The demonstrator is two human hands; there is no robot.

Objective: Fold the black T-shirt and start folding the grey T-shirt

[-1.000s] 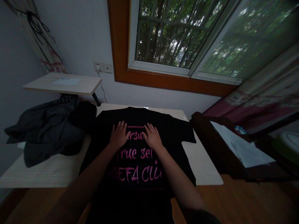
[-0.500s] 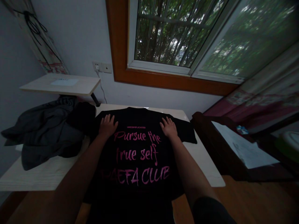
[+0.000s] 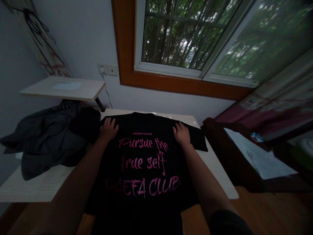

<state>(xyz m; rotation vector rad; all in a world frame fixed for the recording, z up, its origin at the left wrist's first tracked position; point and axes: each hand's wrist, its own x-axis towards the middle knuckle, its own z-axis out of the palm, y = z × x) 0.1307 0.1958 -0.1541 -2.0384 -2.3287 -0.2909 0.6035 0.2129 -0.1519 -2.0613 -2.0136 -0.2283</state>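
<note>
A black T-shirt [image 3: 144, 130] with pink lettering lies spread flat on a pale wooden table [image 3: 49, 182], its hem hanging over the near edge. My left hand [image 3: 108, 129] rests flat on the shirt's left shoulder, fingers apart. My right hand [image 3: 181, 133] rests flat on the right shoulder near the sleeve, fingers apart. Neither hand holds anything.
A heap of dark grey clothes [image 3: 46, 137] covers the table's left end. A small pale shelf [image 3: 63, 88] juts from the wall above it. A dark wooden piece of furniture with white papers [image 3: 259, 156] stands at the right. A window [image 3: 186, 36] is behind.
Both hands have slid outward across the shirt, from the middle of the chest to the two shoulders, uncovering the pink lettering.
</note>
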